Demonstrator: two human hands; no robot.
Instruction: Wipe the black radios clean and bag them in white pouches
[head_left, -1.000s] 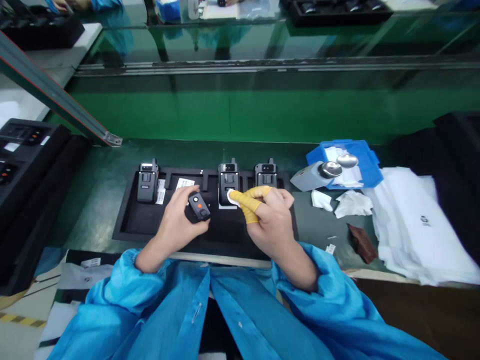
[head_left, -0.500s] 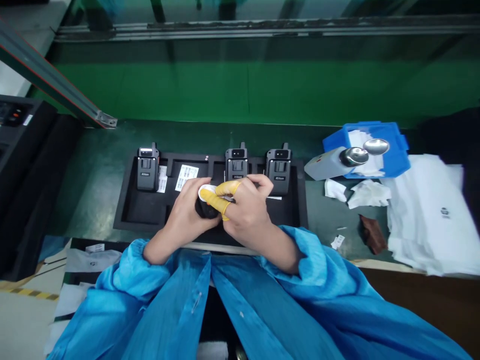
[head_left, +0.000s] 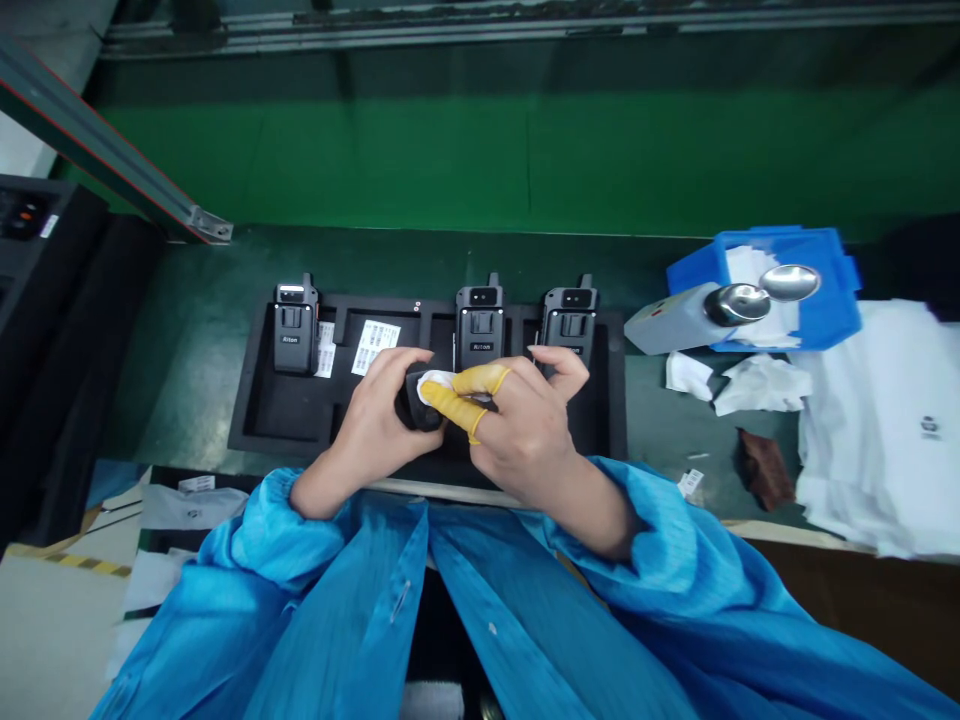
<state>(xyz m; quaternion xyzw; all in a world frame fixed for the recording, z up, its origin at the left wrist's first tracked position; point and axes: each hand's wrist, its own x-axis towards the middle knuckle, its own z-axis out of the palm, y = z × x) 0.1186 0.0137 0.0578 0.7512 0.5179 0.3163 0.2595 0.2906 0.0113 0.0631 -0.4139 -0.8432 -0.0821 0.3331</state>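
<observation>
My left hand [head_left: 377, 420] is wrapped round a black handheld radio [head_left: 421, 408], seen end-on above the tray. Against its near end my right hand [head_left: 525, 420], with yellow finger cots on two fingers, presses a small white wipe [head_left: 435, 383]. Behind my hands lies a black foam tray [head_left: 281, 428]. It carries one radio [head_left: 296, 335] at the left, another radio [head_left: 481, 325] in the middle and a third radio [head_left: 570, 318] at the right. White label sheets [head_left: 375, 343] lie in the tray near the left radio.
To the right stand a blue bin [head_left: 832, 300] holding white wipes, and a tilted dispenser bottle [head_left: 671, 322]. Crumpled wipes [head_left: 761, 385], a brown wrapper [head_left: 763, 468] and stacked white bags [head_left: 870, 440] lie nearby. A metal post [head_left: 127, 140] slants down at the left beside dark foam trays [head_left: 60, 330].
My right hand has shifted slightly right and the wipe sits a little further right on the radio's end. The left hand keeps its hold. The whole view has shifted slightly.
</observation>
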